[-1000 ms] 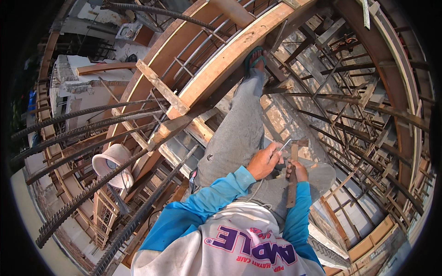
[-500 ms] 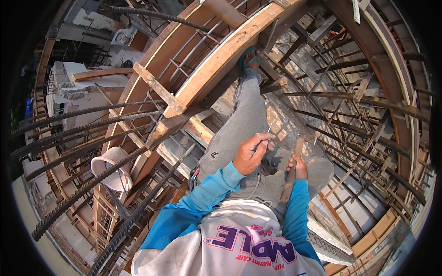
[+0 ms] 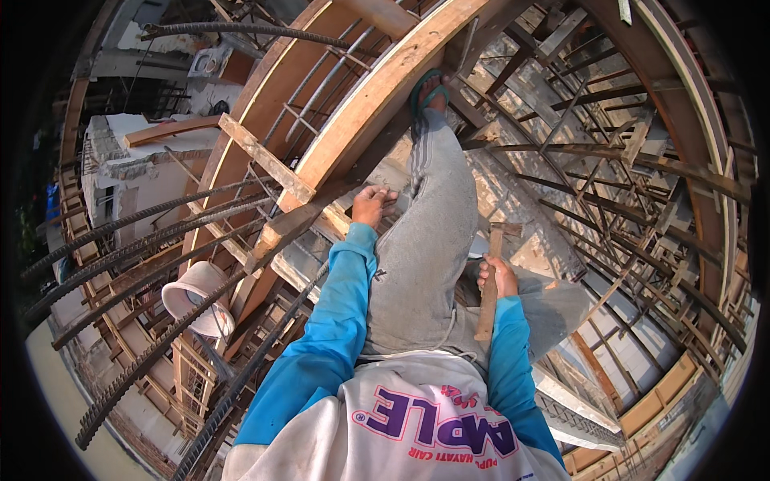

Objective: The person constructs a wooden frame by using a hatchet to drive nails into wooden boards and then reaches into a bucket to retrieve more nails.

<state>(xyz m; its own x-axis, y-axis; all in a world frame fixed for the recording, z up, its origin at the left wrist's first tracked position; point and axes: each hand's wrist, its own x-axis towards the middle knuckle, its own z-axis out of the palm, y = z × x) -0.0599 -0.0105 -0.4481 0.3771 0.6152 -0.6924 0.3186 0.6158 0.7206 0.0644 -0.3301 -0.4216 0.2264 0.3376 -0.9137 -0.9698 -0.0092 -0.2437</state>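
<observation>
My right hand [image 3: 499,276] is wrapped round the wooden handle of a hammer [image 3: 487,311]. The hammer stands roughly along my thigh, its head at the far end, above my fist. Over by my left knee, my left hand [image 3: 373,206] hovers close to a timber beam [image 3: 309,215], fingers pinched together. A thin metal nail stood out of that pinch half a second ago; now the fingers mostly hide it. I cannot tell whether the hand touches the beam.
Curved wooden formwork [image 3: 385,88] with thin steel bars inside runs past my foot [image 3: 431,92], which wears a green sandal. Long ribbed rebars [image 3: 152,349] jut across the left. A whitish bucket [image 3: 200,298] hangs among them. Crossed timber props [image 3: 609,152] fill the right side below.
My left hand has moved left and away from me, from in front of my lap to the timber beam. The hammer has shifted slightly left and toward me in my right hand.
</observation>
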